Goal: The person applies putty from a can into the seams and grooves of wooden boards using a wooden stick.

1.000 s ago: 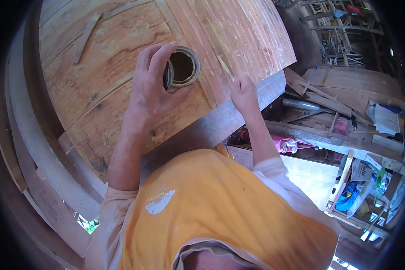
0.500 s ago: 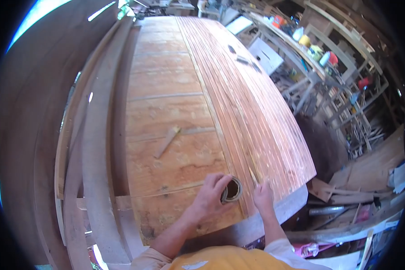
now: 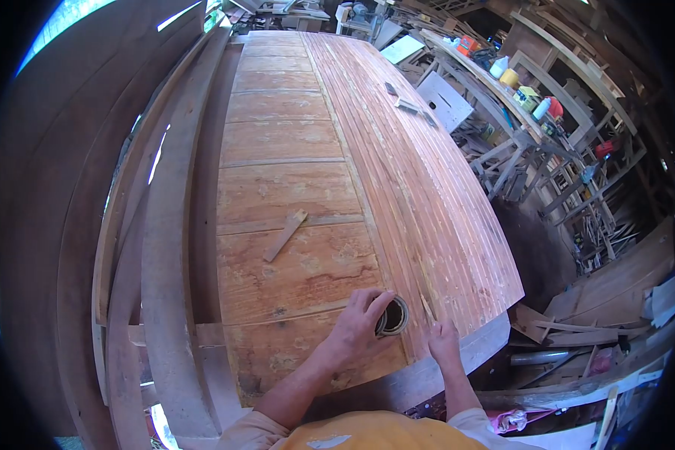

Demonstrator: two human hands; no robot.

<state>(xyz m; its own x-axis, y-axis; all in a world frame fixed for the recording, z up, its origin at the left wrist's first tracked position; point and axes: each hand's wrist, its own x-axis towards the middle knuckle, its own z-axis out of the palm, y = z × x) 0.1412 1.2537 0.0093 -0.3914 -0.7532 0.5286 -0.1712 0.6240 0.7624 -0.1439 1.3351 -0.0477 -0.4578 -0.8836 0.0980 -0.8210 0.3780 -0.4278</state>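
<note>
My left hand [image 3: 358,324] is closed around a small round open can [image 3: 402,318] with a dark inside, tilted so its mouth shows. Just right of it, my right hand [image 3: 444,341] is closed on a thin stick [image 3: 427,306], whose tip points up along the grooves. Both hands are over the near end of a large wooden panel [image 3: 292,187]. Its left part has wide boards, and its right part has narrow grooved strips. A flat wooden stick [image 3: 283,238] with a yellowish end lies on the boards ahead of my left hand.
Small dark blocks [image 3: 407,106] rest on the panel's far right. Long planks [image 3: 174,247] stand along the left side. Beyond the right edge, a cluttered bench holds bottles and a yellow container [image 3: 509,78]. Scrap wood [image 3: 577,334] is piled at the lower right.
The view has steadied and shifted slightly. My left hand with the can and my right hand with the stick sit a little farther right; both keep their hold.
</note>
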